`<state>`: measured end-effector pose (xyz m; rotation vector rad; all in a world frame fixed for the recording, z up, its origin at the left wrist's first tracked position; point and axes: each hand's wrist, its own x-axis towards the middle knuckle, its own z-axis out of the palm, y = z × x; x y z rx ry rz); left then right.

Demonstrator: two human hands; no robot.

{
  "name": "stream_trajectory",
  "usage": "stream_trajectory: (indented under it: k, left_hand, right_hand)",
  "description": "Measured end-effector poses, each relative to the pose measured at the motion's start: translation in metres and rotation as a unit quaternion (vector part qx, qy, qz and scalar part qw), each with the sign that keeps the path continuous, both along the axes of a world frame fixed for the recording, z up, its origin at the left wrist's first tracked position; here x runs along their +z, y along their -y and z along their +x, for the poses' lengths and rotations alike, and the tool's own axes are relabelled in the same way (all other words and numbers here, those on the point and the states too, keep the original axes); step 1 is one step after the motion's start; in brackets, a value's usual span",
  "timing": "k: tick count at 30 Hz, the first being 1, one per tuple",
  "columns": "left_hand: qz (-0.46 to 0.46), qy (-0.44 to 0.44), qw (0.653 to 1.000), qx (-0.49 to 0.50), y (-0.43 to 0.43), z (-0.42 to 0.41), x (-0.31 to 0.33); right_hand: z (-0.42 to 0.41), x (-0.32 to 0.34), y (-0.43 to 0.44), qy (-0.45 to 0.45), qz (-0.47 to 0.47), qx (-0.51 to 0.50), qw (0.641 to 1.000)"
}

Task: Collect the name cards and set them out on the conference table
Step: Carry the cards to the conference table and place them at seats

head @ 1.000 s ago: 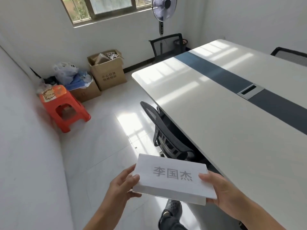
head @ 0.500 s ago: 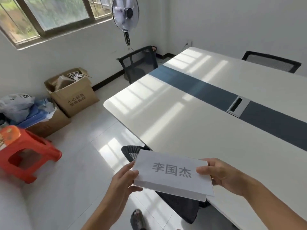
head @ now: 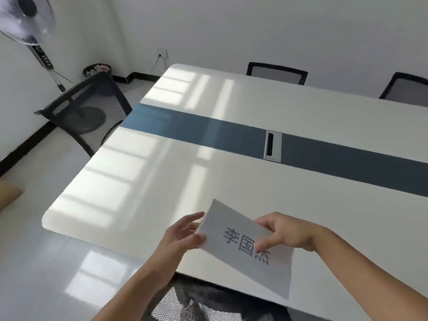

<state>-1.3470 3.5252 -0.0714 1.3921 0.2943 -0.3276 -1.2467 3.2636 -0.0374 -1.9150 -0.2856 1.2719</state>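
A white name card (head: pixel 234 249) with dark printed characters is held tilted above the near edge of the white conference table (head: pixel 162 172). My right hand (head: pixel 284 232) pinches its upper right edge, thumb over the last character. My left hand (head: pixel 185 235) touches the card's left edge with its fingers spread. Whether more cards lie beneath the top one is hidden.
A dark blue strip with a silver cable hatch (head: pixel 272 145) runs across the table. Black mesh chairs stand at the left end (head: pixel 88 112), at the far side (head: pixel 276 72) (head: pixel 405 89), and just below my arms (head: pixel 199 304). A standing fan (head: pixel 27 17) is at the upper left.
My view has swung right, from the floor and boxes onto the table. The card has moved over the table's near edge and turned clockwise; my left hand's grip has loosened to spread fingers.
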Motion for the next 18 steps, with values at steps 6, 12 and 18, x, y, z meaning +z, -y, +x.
stream_trajectory:
  k: [6, 12, 18]
  left_hand:
    - [0.127, -0.077, 0.989, -0.021, -0.007, 0.093, -0.071]
    - [0.524, -0.024, 0.843, -0.116, 0.001, 0.14, -0.163]
    - [0.647, 0.032, 0.748, -0.144, 0.012, 0.141, -0.218]
  right_hand:
    - [0.038, -0.023, 0.023, 0.107, -0.094, -0.132, 0.981]
    - [0.11, -0.054, 0.033, 0.315, -0.283, -0.112, 0.899]
    - [0.185, -0.12, 0.033, 0.411, -0.312, -0.082, 0.853]
